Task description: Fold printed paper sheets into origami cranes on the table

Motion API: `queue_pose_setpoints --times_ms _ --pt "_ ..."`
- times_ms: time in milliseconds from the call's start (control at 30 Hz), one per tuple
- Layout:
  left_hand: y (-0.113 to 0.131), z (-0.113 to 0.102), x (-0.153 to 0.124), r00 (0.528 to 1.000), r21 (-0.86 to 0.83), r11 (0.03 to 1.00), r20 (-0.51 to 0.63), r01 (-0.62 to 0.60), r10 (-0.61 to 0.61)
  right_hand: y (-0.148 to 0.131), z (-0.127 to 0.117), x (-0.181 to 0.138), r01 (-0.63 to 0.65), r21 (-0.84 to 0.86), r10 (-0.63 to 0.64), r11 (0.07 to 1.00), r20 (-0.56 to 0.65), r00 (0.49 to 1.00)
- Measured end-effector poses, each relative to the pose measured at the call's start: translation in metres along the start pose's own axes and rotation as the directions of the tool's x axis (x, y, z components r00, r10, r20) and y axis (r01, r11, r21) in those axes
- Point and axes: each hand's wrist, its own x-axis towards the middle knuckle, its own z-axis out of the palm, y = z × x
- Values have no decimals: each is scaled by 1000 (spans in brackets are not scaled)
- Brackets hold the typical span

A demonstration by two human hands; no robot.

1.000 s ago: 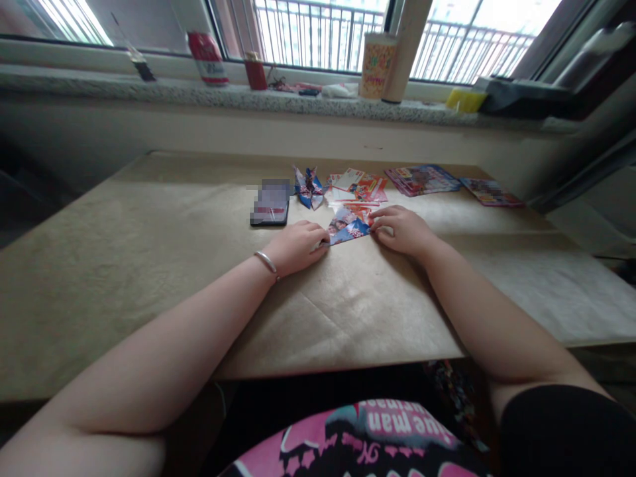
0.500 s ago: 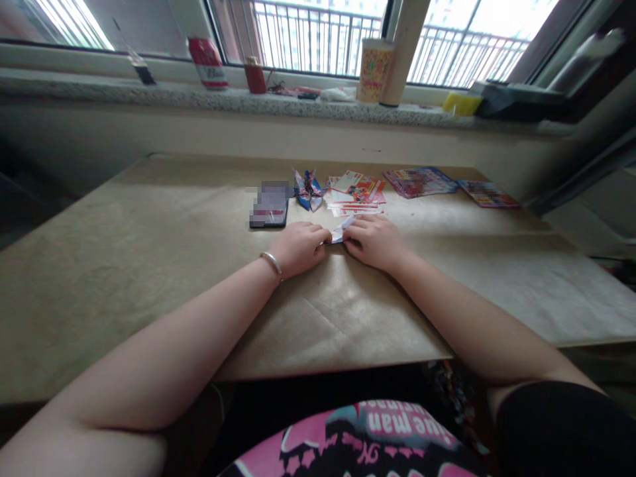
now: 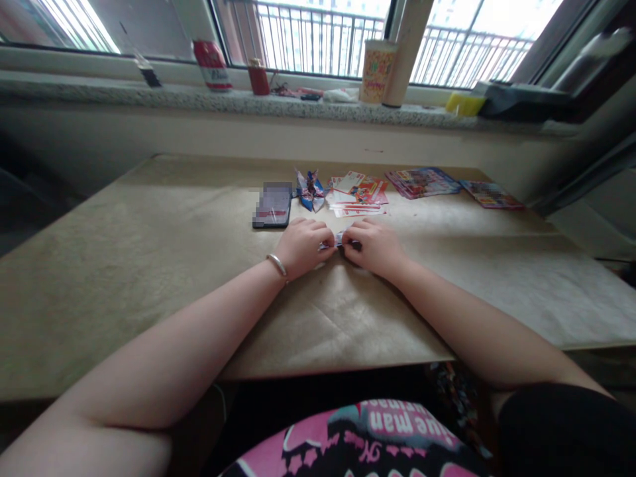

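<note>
Both hands meet over the table, pinching a small folded piece of paper (image 3: pixel 340 238), whitish with some blue. My left hand (image 3: pixel 307 246), with a silver bangle at its wrist, is closed on the paper's left end. On the right end my right hand (image 3: pixel 373 244) is closed too, thumb and fingers together. Fingers cover most of the paper. Just beyond the hands lie a folded blue and pink paper figure (image 3: pixel 311 192) and a spread of red and white cards (image 3: pixel 358 195). A phone or tablet (image 3: pixel 273 205) rests beyond my left hand.
Colourful printed sheets (image 3: pixel 422 181) and another small stack (image 3: pixel 491 194) lie at the table's back right. On the stone windowsill (image 3: pixel 173 99) stand a red can (image 3: pixel 212 65), a red bottle (image 3: pixel 258 78), a patterned paper cup (image 3: pixel 376 71) and a yellow object (image 3: pixel 464 104).
The hands have drawn closer together over the paper, and less of it shows between them. The right fingers have curled more. The view has shifted slightly.
</note>
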Motion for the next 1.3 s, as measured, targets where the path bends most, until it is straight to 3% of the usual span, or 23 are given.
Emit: queue_pose_setpoints --times_ms 700,833,967,1133,1300 --pt "-20 -2 -5 993 -41 993 -20 112 -113 50 -17 -6 -73 7 73 997 -68 995" --pt "-14 -1 -4 998 -110 992 -34 57 -61 39 -11 -5 -25 -9 25 1000 -19 1000" --pt "-4 -3 -3 998 -31 998 -29 -49 49 17 -10 -3 -3 1 3 1000 -1 1000" --pt "1 -4 -3 997 42 997 -42 -61 63 1 -9 -2 75 -94 -70 993 54 996" --pt "3 -5 -2 998 36 997 -23 -66 66 3 -3 -1 34 -49 -32 998 38 999"
